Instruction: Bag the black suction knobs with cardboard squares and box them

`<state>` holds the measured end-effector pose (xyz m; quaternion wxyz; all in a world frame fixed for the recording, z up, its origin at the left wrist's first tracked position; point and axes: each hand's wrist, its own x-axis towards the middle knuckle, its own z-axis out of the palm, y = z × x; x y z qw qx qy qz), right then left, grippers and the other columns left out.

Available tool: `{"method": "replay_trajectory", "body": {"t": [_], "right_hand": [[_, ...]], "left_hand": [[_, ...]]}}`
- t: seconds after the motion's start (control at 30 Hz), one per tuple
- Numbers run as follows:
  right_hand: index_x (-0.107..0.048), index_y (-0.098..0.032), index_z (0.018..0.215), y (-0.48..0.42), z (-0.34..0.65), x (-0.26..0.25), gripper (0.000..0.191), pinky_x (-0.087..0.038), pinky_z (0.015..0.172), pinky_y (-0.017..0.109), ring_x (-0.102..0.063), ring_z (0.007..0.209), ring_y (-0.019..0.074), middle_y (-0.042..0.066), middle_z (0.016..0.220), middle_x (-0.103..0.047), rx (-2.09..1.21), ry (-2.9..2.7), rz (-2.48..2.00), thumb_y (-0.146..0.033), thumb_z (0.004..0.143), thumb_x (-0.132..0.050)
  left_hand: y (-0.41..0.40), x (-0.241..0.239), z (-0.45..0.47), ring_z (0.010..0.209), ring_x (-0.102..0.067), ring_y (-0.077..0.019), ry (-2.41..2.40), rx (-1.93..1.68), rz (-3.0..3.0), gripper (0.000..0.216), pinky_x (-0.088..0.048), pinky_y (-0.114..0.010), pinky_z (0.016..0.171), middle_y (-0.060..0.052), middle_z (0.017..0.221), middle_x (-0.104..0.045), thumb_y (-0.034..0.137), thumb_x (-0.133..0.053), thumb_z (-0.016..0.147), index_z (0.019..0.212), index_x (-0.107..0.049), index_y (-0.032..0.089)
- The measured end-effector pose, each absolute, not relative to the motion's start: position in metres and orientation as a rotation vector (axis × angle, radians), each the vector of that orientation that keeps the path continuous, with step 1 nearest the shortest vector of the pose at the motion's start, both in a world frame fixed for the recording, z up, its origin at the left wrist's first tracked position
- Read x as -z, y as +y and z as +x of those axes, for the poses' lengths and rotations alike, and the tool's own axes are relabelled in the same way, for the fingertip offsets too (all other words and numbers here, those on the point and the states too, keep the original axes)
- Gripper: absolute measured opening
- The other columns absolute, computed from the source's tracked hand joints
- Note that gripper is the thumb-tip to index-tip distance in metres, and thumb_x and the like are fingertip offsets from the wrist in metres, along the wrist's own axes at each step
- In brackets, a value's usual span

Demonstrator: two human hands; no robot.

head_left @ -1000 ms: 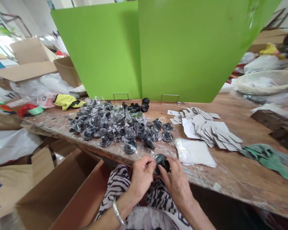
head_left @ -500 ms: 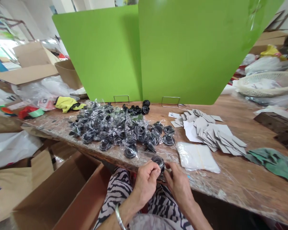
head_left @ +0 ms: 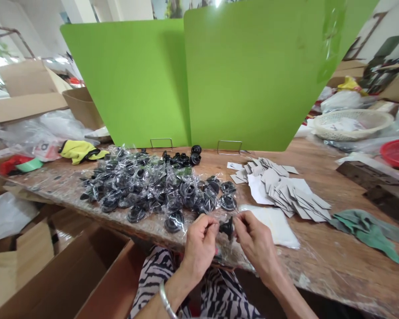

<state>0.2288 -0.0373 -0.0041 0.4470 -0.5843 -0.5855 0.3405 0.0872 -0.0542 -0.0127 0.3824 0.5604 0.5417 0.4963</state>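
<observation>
Between my two hands, just above the table's front edge, is a black ribbed rubber piece [head_left: 226, 227], tilted on its side. My left hand [head_left: 201, 241] pinches at its left end, with thumb and forefinger pressed together. At its wider right end my right hand [head_left: 254, 237] grips with bent fingers. Whether clear film covers this piece is hard to make out. Left of the hands spreads a heap of similar black pieces in clear plastic bags [head_left: 146, 181]. A stack of flat clear bags [head_left: 275, 223] lies beside my right hand, partly behind it.
Grey card pieces [head_left: 282, 190] lie in a loose pile behind the clear bags. Farther right are a green cloth [head_left: 369, 230] and dark blocks [head_left: 369, 173]. Green boards [head_left: 186, 84] stand upright at the back. An open cardboard box [head_left: 76, 261] sits below, left.
The black piece has turned onto its side between my hands. My right hand has shifted slightly right and up, and the camera view has moved a little.
</observation>
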Motion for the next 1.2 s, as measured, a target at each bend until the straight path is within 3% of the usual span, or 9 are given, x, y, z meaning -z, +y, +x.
{"method": "replay_trajectory", "body": {"t": [0.13, 0.23, 0.3, 0.37, 0.53, 0.7, 0.93, 1.07, 1.2], "right_hand": [[-0.052, -0.019, 0.073, -0.007, 0.225, -0.008, 0.025, -0.048, 0.062, 0.028, -0.058, 0.064, 0.0148, 0.001, 0.071, -0.061, -1.073, -1.212, -1.174, -0.044, 0.076, -0.052], [-0.051, -0.020, 0.079, 0.030, 0.213, -0.019, 0.023, -0.049, 0.076, 0.032, -0.060, 0.083, 0.0158, 0.004, 0.100, -0.059, -1.043, -1.103, -0.939, -0.043, 0.076, -0.054], [-0.047, -0.021, 0.079, 0.059, 0.198, -0.018, 0.021, -0.049, 0.077, 0.032, -0.059, 0.087, 0.0155, 0.005, 0.107, -0.057, -0.963, -1.104, -0.913, -0.042, 0.078, -0.048], [-0.045, -0.021, 0.075, 0.086, 0.182, -0.007, 0.019, -0.048, 0.076, 0.032, -0.059, 0.085, 0.0153, 0.006, 0.102, -0.059, -0.880, -1.123, -0.982, -0.039, 0.078, -0.044], [-0.048, -0.020, 0.062, 0.102, 0.163, 0.028, 0.013, -0.044, 0.073, 0.035, -0.056, 0.070, 0.0183, 0.003, 0.067, -0.059, -0.729, -1.248, -1.209, -0.028, 0.072, -0.045], [-0.057, -0.020, 0.084, 0.043, 0.203, 0.026, 0.016, -0.041, 0.076, 0.030, -0.053, 0.082, 0.0175, 0.005, 0.087, -0.060, -0.563, -1.446, -1.274, -0.026, 0.076, -0.045], [-0.060, -0.018, 0.073, 0.004, 0.284, 0.035, 0.016, -0.037, 0.064, 0.031, -0.057, 0.074, 0.0223, 0.008, 0.083, -0.059, -0.331, -1.632, -2.081, -0.033, 0.076, -0.054], [-0.058, -0.017, 0.066, 0.018, 0.289, 0.046, 0.013, -0.036, 0.061, 0.033, -0.058, 0.070, 0.0246, 0.009, 0.072, -0.060, -0.377, -1.501, -2.126, -0.028, 0.072, -0.057], [-0.048, -0.019, 0.044, 0.032, 0.295, 0.046, 0.021, -0.034, 0.054, 0.030, -0.053, 0.053, 0.0187, 0.001, 0.045, -0.049, -0.536, -1.360, -1.971, -0.018, 0.062, -0.059]], "left_hand": [[-0.050, 0.025, 0.083, 0.051, -0.046, -0.0095, 1.382, -1.335, 1.324, 0.018, -0.036, -0.018, 0.047, 0.002, 0.059, -0.051, 0.030, -0.049, 0.078, 0.081, -0.059, 0.016], [-0.053, 0.038, 0.080, 0.052, -0.048, -0.0099, 1.407, -1.324, 1.293, 0.018, -0.037, -0.018, 0.046, 0.001, 0.061, -0.052, 0.031, -0.051, 0.077, 0.082, -0.060, 0.016], [-0.056, 0.043, 0.079, 0.053, -0.048, -0.0102, 1.423, -1.282, 1.301, 0.019, -0.038, -0.019, 0.047, 0.000, 0.064, -0.053, 0.031, -0.050, 0.077, 0.080, -0.060, 0.016], [-0.059, 0.045, 0.078, 0.053, -0.049, -0.0104, 1.436, -1.239, 1.312, 0.019, -0.039, -0.019, 0.047, 0.000, 0.066, -0.053, 0.031, -0.049, 0.077, 0.078, -0.060, 0.016], [-0.063, 0.051, 0.071, 0.049, -0.049, -0.0106, 1.475, -1.167, 1.335, 0.020, -0.039, -0.020, 0.044, -0.002, 0.066, -0.057, 0.032, -0.050, 0.075, 0.076, -0.061, 0.016], [-0.067, 0.064, 0.058, 0.045, -0.048, -0.0123, 1.544, -1.151, 1.282, 0.020, -0.034, -0.020, 0.038, 0.000, 0.053, -0.055, 0.035, -0.054, 0.071, 0.073, -0.062, 0.016], [-0.073, 0.077, 0.063, 0.041, -0.043, -0.0095, 1.513, -1.020, 1.333, 0.020, -0.031, -0.019, 0.038, 0.000, 0.054, -0.054, 0.032, -0.049, 0.074, 0.068, -0.061, 0.017], [-0.076, 0.076, 0.078, 0.045, -0.045, -0.0087, 1.438, -0.981, 1.413, 0.020, -0.035, -0.019, 0.043, -0.002, 0.063, -0.056, 0.027, -0.045, 0.077, 0.069, -0.060, 0.016], [-0.080, 0.074, 0.081, 0.043, -0.042, -0.0073, 1.419, -1.004, 1.440, 0.017, -0.031, -0.018, 0.041, 0.000, 0.060, -0.051, 0.020, -0.044, 0.075, 0.068, -0.058, 0.015]]}}
